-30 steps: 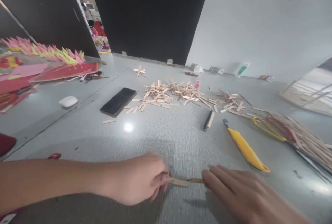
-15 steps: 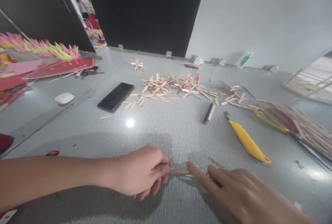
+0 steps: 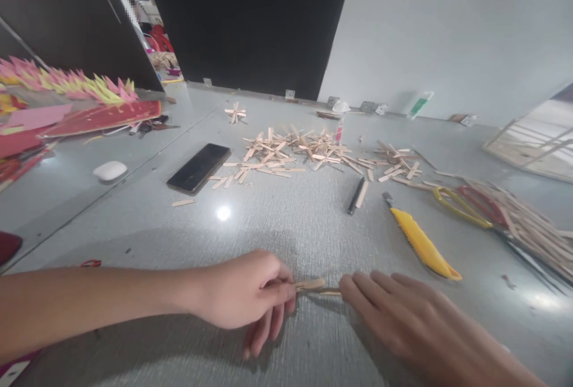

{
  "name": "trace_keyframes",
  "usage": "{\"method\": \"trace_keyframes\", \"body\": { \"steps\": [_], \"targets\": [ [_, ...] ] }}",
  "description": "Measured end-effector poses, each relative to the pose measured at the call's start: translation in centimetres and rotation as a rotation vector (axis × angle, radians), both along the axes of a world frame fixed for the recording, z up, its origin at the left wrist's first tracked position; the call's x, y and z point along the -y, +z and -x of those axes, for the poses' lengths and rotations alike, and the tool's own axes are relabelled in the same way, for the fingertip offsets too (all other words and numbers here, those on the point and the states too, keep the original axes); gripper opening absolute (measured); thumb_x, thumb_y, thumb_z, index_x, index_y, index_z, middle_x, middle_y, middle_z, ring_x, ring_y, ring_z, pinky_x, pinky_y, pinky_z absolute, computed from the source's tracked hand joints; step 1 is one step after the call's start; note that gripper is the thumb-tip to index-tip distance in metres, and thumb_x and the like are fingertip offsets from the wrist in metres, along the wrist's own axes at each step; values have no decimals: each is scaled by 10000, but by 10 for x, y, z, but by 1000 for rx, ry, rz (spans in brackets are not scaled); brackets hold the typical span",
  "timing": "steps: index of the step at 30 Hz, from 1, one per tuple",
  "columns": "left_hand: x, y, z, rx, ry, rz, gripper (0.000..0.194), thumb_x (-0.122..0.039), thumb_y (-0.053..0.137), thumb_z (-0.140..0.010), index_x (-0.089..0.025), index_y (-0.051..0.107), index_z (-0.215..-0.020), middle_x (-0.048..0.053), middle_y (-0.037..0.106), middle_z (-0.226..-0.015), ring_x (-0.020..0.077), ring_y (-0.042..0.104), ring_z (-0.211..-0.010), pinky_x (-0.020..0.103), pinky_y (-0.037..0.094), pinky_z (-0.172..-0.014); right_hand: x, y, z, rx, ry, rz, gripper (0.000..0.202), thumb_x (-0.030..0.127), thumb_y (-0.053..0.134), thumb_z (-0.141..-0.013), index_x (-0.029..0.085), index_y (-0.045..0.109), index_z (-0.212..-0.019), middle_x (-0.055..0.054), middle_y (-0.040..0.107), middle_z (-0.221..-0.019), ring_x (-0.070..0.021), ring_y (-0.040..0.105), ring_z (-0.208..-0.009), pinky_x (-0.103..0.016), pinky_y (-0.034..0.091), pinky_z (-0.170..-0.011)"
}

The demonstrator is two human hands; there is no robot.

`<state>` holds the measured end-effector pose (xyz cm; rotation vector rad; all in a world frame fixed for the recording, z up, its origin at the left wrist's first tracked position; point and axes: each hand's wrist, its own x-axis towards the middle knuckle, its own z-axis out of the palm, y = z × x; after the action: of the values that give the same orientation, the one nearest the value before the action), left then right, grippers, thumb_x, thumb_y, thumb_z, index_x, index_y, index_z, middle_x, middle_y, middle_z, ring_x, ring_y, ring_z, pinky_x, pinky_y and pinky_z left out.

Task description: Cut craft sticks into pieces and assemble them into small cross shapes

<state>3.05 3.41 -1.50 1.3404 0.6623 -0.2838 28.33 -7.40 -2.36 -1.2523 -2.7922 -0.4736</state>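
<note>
My left hand (image 3: 244, 291) pinches one end of a short wooden craft stick (image 3: 311, 284) just above the grey table (image 3: 290, 226). A second thin stick (image 3: 330, 292) lies beneath it. My right hand (image 3: 403, 321) lies flat with its fingertips pressing the other end of these sticks. Further back lies a heap of cut wooden stick pieces (image 3: 295, 151).
A yellow utility knife (image 3: 421, 243) and a small black tool (image 3: 353, 197) lie beyond my right hand. Yellow-and-red scissors (image 3: 474, 211) rest on a bundle of long sticks (image 3: 528, 226) at right. A black phone (image 3: 199, 167), white earbud case (image 3: 110, 169) and coloured paper crafts (image 3: 67, 103) sit left.
My right hand drew its extended forefinger back and now lies flat, fingertips at the sticks' right end. My left hand lifted the stick's end slightly.
</note>
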Motion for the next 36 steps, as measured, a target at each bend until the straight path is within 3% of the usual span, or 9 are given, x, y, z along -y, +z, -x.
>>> {"method": "trace_keyframes", "body": {
  "steps": [8, 16, 22, 26, 32, 36],
  "targets": [
    [3, -10, 0, 31, 28, -36, 305, -299, 413, -1063, -181, 503, -797, -32, 592, -527, 95, 531, -340, 199, 404, -429, -11, -8, -7, -56, 16, 146, 306, -36, 473, -804, 237, 495, -941, 23, 620, -723, -198, 582, -538, -362, 293, -539],
    [4, -7, -1, 33, 38, -85, 298, -224, 382, -1064, -182, 497, -793, -48, 588, -546, 80, 523, -336, 193, 404, -433, -12, -14, -10, -54, -1, 168, 316, -30, 502, -803, 237, 489, -973, 24, 622, -745, -201, 596, -559, -358, 302, -555],
    [8, -4, -1, 48, 46, -147, 329, -213, 382, -1062, -184, 496, -755, -56, 562, -526, 72, 505, -320, 179, 380, -406, 1, -2, 8, 115, -60, -1, 284, -6, 510, -737, 239, 530, -879, 11, 600, -633, -199, 562, -449, -370, 267, -491],
    [14, -7, 1, 66, 86, -185, 379, -282, 391, -1070, -191, 488, -714, -58, 522, -481, 85, 504, -324, 168, 377, -377, 13, 9, 24, 301, -136, -66, 242, 0, 483, -807, 229, 556, -834, -2, 592, -591, -189, 573, -428, -351, 282, -468],
    [21, -17, 3, 80, 133, -278, 388, -385, 409, -1055, -186, 501, -735, -34, 542, -494, 86, 511, -335, 157, 379, -366, 1, 0, 20, 157, -119, -97, 270, -10, 512, -698, 245, 507, -787, 32, 578, -532, -168, 545, -358, -342, 259, -443],
    [26, -22, 4, 126, 210, -293, 331, -353, 461, -1028, -191, 505, -743, -36, 566, -550, 83, 529, -346, 140, 367, -343, 12, 9, 43, 290, -173, -163, 212, 23, 519, -760, 233, 510, -737, 7, 555, -535, -169, 550, -394, -296, 266, -422]
  ]
}}
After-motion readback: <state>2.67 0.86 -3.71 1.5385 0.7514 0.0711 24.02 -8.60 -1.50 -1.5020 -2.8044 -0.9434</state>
